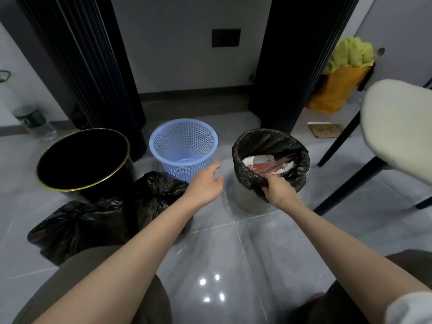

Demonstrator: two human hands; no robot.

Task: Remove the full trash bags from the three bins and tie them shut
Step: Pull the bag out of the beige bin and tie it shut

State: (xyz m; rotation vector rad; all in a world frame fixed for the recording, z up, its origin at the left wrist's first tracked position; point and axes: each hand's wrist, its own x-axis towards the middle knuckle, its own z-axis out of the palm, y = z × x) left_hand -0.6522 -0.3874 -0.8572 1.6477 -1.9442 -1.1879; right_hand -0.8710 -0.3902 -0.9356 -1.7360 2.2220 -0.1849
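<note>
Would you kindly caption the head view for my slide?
Right hand grips the last full bag; two tied bags lie by the black bin and blue basket.

Both forearms are uncovered from the wrists back, behind the left hand [205,183] and the right hand [278,189] alike. Far behind the right hand, near the upper arm, sits the edge of a white soft-fabric sleeve [411,307], cut off by the frame corner. Below and behind the left hand, a knee is covered by olive-brown cloth legwear [93,284] (trousers or shorts, the cut cannot be told), smooth with a few loose creases. The same cloth covers the other knee under the right forearm, darker in shadow. Beside that knee lies a small pinkish patch [316,296], too blurred to identify.
</note>
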